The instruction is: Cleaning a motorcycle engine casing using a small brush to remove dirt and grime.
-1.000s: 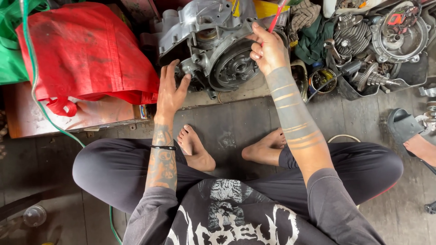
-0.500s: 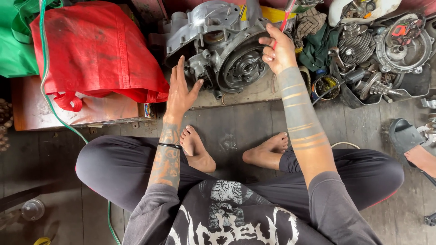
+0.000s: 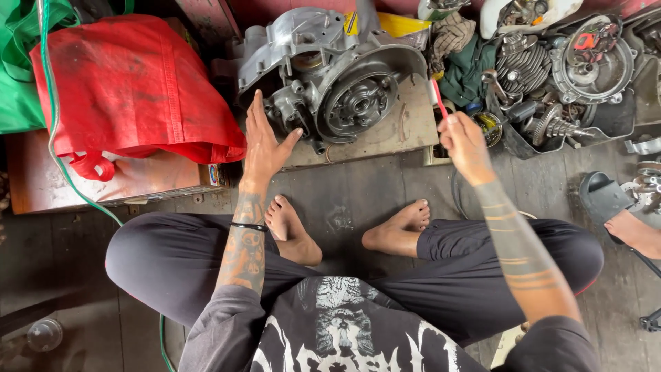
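The person sits cross-legged on the dark wooden floor (image 3: 358, 200), bare feet in front, and only the arms, legs and shirt are seen. The left hand (image 3: 264, 141) is open, fingers straight and together, thumb spread; it is laid flat against the near left side of the engine case (image 3: 330, 83), touching its small projecting parts. The case is grey metal with a round hub facing the person, and it stands on a worn board (image 3: 399, 127) just above the floor. Its far side is hidden behind its own body, and the top is partly cut by the picture edge. The right hand (image 3: 465, 141) is closed on a thin red tool (image 3: 436, 96), pinched between thumb and fingers; it is raised to the right of the case and does not touch it. The tool is small, and I cannot tell what kind it is, because its lower end is covered by the fingers. To the left lies a red bag (image 3: 131, 89) on a wooden box (image 3: 103, 182), with a green bag (image 3: 17, 69) behind, half out of view. To the right, a dark tray (image 3: 513, 141) holds springs, gears and other parts, too crowded to separate. A sandalled foot (image 3: 623, 213) of another person is at the right edge, mostly cut off.
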